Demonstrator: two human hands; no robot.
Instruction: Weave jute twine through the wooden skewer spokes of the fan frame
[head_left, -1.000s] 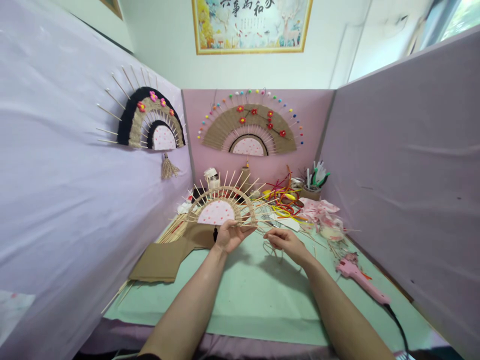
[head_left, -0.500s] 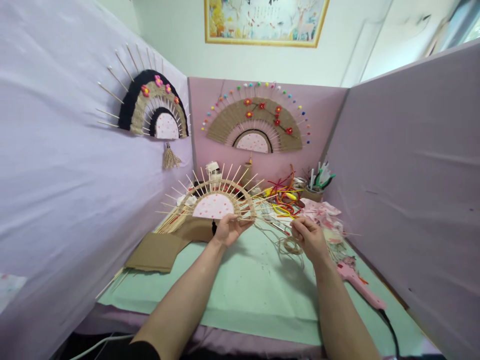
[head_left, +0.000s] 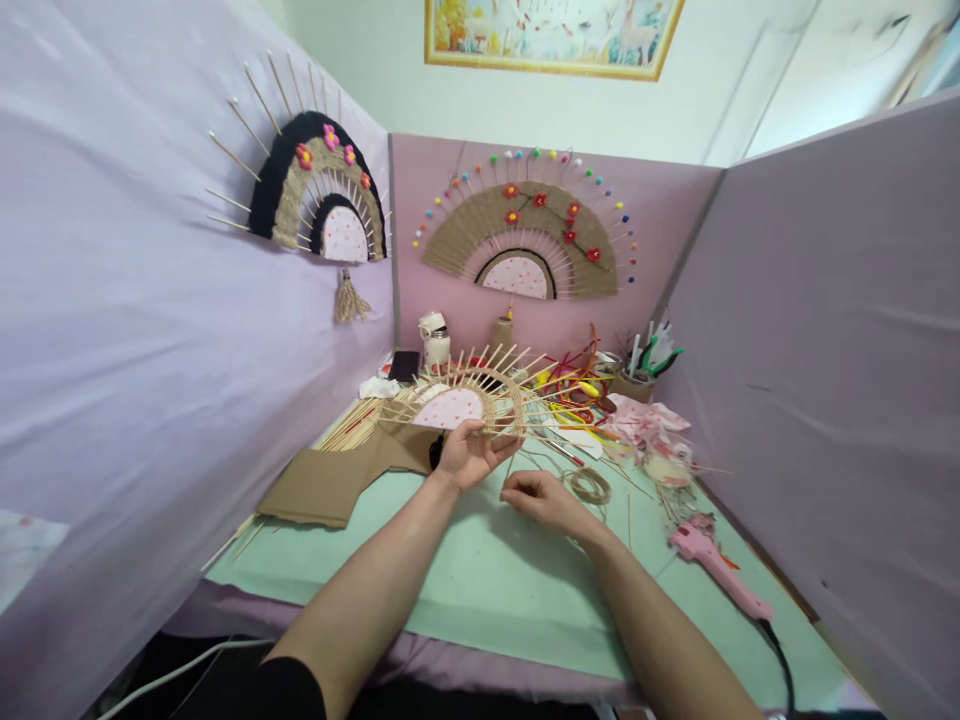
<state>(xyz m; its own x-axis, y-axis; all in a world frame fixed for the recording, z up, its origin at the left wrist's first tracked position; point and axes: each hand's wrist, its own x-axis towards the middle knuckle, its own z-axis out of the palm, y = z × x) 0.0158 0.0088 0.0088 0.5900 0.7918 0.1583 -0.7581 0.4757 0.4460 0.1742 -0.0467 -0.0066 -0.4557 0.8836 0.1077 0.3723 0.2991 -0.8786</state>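
Note:
My left hand (head_left: 474, 456) grips the lower right edge of a half-round fan (head_left: 448, 408) made of thin sticks. A pink spotted half-disc forms its centre, with woven twine bands around it, and the fan tilts back above the table. Just below and to the right, my right hand (head_left: 544, 500) is closed in a pinch on a strand of twine (head_left: 511, 468) that runs up to the fan's right end. A loose coil of twine (head_left: 591, 486) lies on the table behind that hand. A black tassel (head_left: 436, 452) hangs under the fan, partly hidden by my left hand.
Cardboard pieces (head_left: 307, 488) and thin sticks (head_left: 352, 425) lie at left. A pink glue gun (head_left: 720, 570) with a black cord rests at right. Colourful pipe cleaners (head_left: 574, 385), a tool pot (head_left: 634, 382) and a white bottle (head_left: 435, 340) stand behind. Two finished fans hang on the partitions.
My right hand first drew the strand out to the right, then came back left and lower, under the fan's right end. The fan, still in my left hand, has tipped flatter.

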